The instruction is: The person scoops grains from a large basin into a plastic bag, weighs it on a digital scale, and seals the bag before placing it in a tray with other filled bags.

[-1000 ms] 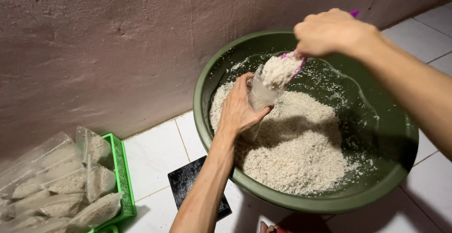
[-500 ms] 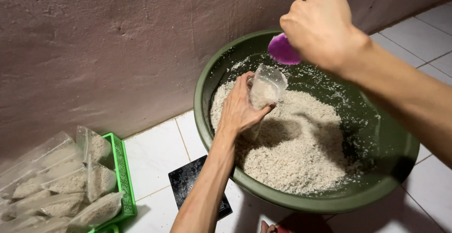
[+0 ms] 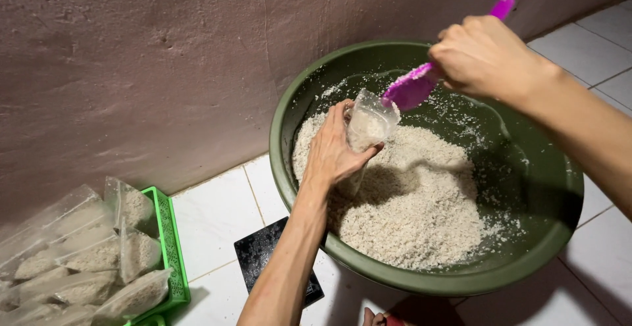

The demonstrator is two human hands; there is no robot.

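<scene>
The left hand (image 3: 336, 151) is wrapped around a small clear plastic bag (image 3: 368, 125), holding it upright and open over the pale grain (image 3: 408, 201) in the big green basin (image 3: 526, 267); the right hand (image 3: 484, 56) has its fingers closed round a pink scoop (image 3: 411, 89), tipped just beside the bag's mouth. Filled bags (image 3: 79, 267) lie in a green basket (image 3: 171, 247) by the wall; a black flat thing (image 3: 263, 253) sits on the white tiles.

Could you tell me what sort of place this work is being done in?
Probably a home floor used for hand-packing. A green basin of pale grain sits on white floor tiles by a rough plastered wall, and filled clear bags pile in a green basket.
</scene>
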